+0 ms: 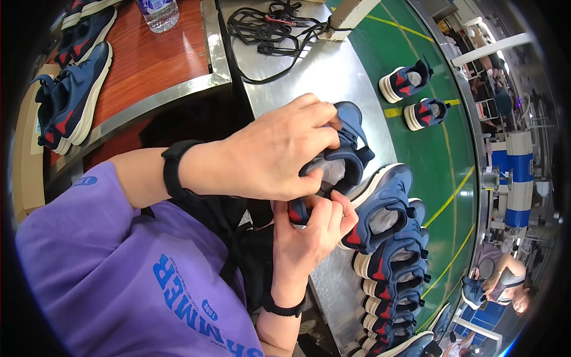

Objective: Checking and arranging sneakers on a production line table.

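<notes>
- Left hand (270,156) has its grip clamped over the top of a navy shoe (342,152).
- Right hand (309,232) pinches the shoe's underside, above the steel desk (309,71).
- A row of matching shoes (392,262) stands just beside, on the desk's edge.

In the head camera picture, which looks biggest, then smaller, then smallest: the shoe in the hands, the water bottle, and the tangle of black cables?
1. Shoe in the hands, though it sits closest to the camera, which inflates it.
2. Tangle of black cables.
3. Water bottle, but the picture's top edge cuts it off, so its real rank is unsure.
</notes>
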Available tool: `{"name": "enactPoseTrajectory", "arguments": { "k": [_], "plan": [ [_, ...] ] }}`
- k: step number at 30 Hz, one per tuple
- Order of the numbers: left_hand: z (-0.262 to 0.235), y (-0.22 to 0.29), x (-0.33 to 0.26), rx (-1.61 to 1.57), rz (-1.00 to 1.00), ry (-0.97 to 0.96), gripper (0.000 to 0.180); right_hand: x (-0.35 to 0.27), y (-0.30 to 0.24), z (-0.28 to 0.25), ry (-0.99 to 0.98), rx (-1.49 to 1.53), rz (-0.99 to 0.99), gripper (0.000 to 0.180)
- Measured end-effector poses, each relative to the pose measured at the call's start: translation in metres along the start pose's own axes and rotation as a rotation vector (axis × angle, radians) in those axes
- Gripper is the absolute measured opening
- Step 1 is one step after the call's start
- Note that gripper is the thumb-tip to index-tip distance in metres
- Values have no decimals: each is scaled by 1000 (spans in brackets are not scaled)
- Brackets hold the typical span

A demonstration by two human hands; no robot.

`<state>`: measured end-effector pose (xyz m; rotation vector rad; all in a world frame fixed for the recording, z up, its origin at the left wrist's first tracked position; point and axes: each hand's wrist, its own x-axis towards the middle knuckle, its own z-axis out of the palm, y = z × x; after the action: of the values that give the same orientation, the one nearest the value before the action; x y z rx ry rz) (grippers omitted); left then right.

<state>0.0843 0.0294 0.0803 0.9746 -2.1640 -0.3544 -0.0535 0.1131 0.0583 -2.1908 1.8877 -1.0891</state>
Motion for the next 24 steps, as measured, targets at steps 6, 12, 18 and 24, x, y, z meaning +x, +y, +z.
{"name": "enactPoseTrajectory", "arguments": {
  "k": [6, 12, 18, 24],
  "plan": [
    [13, 4, 29, -47, 187, 21, 30, 5, 0, -3, -27, -11, -45, 31],
    [6, -1, 15, 85, 343, -37, 18, 4, -3, -1, -7, 9, -3, 28],
    [-1, 0, 13, -15, 218, 437, 21, 1, 0, -6, 70, 38, -64, 28],
    [-18, 7, 3, -499, -186, -103, 36, -39, -10, -16, 99, 4, -29, 29]
  ]
}}
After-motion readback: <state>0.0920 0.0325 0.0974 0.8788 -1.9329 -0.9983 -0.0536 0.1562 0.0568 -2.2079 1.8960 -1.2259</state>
